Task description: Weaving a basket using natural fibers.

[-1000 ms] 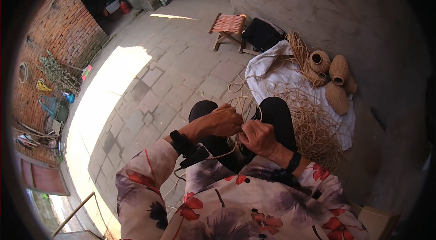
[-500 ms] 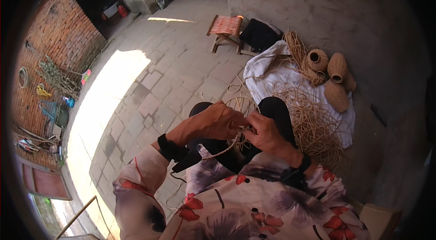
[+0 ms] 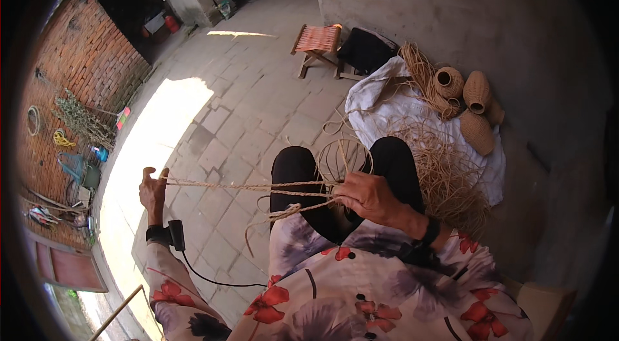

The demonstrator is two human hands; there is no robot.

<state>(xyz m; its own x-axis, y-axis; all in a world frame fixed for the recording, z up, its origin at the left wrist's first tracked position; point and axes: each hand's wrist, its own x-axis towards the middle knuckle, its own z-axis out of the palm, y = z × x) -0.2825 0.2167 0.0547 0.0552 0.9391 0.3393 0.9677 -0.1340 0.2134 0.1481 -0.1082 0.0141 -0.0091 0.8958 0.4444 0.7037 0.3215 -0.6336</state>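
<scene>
Twisted straw cord (image 3: 248, 185) runs taut across my lap in doubled strands. Its far left end is hooked in the fingers of my left hand (image 3: 153, 194), stretched out over the paving. My right hand (image 3: 371, 198) is closed over my knees, gripping the cord where the strands meet. Just beyond the right hand, between my knees, sits an open round frame of thin bent strands (image 3: 329, 155), partly hidden by that hand. Below the taut strands, a looser length of cord (image 3: 284, 213) trails toward the left.
At right, a white cloth (image 3: 380, 106) bears a heap of loose straw strands (image 3: 445, 176), a tied bundle (image 3: 422, 73) and several woven vessels (image 3: 477, 91). A folding stool (image 3: 317, 39) and a black bag (image 3: 367, 51) stand by the wall. A black cable (image 3: 219, 283) runs from my left wrist.
My left hand has swung far out to the left, drawing the cord into long taut strands. My right hand has stayed near the frame, shifting only slightly.
</scene>
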